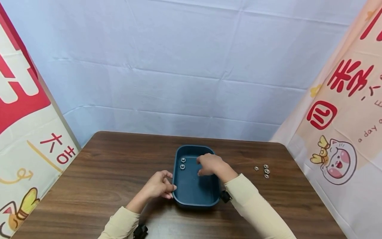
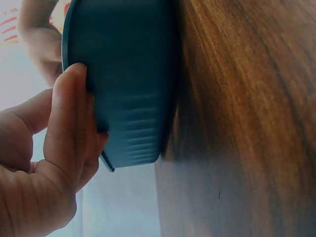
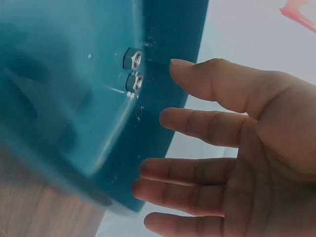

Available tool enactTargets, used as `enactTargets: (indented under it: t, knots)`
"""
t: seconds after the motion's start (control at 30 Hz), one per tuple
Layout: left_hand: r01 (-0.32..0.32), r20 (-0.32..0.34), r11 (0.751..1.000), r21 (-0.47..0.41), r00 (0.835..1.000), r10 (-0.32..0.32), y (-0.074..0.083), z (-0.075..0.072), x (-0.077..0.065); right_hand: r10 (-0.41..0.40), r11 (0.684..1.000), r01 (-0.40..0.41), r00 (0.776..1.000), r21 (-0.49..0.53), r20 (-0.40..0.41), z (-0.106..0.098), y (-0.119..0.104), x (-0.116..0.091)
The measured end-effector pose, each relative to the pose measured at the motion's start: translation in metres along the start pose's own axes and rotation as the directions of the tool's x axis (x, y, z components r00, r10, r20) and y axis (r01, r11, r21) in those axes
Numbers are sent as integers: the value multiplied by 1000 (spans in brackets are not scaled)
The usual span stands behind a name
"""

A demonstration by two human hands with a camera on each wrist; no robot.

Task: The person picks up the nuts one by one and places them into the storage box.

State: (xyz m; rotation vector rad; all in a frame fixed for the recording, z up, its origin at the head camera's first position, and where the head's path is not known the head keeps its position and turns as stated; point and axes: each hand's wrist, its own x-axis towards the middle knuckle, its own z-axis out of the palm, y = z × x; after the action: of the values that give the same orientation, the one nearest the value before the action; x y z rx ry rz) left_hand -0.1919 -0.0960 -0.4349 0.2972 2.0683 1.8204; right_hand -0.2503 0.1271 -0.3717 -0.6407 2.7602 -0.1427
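Note:
A dark blue plastic tray (image 1: 194, 194) stands on the table. My left hand (image 1: 160, 185) holds its left rim, with fingers (image 2: 66, 118) against the outer wall. Over the tray's right part hovers my right hand (image 1: 210, 164). Its fingers (image 3: 197, 175) are spread and lightly bent, and nothing lies between them. Two metal hex nuts (image 1: 182, 163) sit inside, close together by the left wall; the right wrist view shows the same nuts (image 3: 132, 71).
Several more nuts (image 1: 266, 171) lie on the brown wooden table (image 1: 119, 159) to the right of the tray. A pale cloth (image 1: 179, 66) hangs behind the table, with printed banners (image 1: 343, 132) at the sides.

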Motion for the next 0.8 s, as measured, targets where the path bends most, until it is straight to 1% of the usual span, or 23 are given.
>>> enactTargets:
  t: [0.33, 0.43, 0.63, 0.8]
  knots:
    - [-8, -2, 1000, -25, 1000, 8, -3, 1, 0, 33, 999, -33, 999, 1, -41, 0, 16, -17]
    - [-7, -5, 1000, -25, 1000, 6, -3, 1, 0, 27, 1000, -26, 998, 15, -55, 0, 22, -24]
    - [4, -12, 1000, -26, 1000, -4, -2, 2, -1, 8, 1000, -6, 998, 29, -55, -2, 39, -37]
    - [6, -11, 1000, -23, 1000, -6, -1, 2, -2, 19, 999, -16, 998, 42, -61, 1, 54, -47]
